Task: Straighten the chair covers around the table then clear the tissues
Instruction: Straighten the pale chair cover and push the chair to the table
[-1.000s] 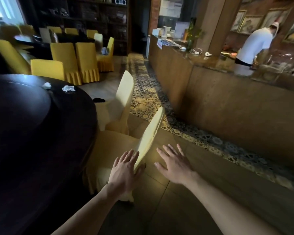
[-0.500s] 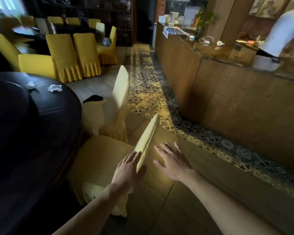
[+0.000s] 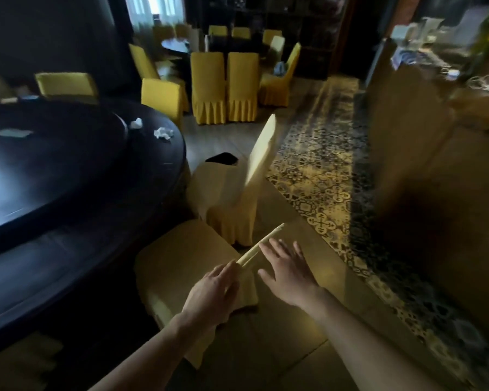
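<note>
A chair in a yellow cover [image 3: 178, 258] stands just below me at the dark round table [image 3: 68, 176]. My left hand [image 3: 212, 294] rests flat on the near end of its backrest, fingers straight. My right hand [image 3: 288, 272] lies flat on the back side of the same backrest, fingers spread. A second covered chair [image 3: 232, 198] stands beyond it. Two crumpled white tissues [image 3: 163, 133] [image 3: 136, 123] lie on the table's far edge.
A long wooden counter [image 3: 424, 170] runs along the right, with a patterned tile strip [image 3: 322, 170] at its foot. More yellow-covered chairs [image 3: 223, 86] ring this table and another table at the back. A flat white paper [image 3: 12, 133] lies on the table's turntable.
My view has swung left, so more of the table and the back chairs show. Both hands stay flat on the near chair's backrest, now slightly closer together.
</note>
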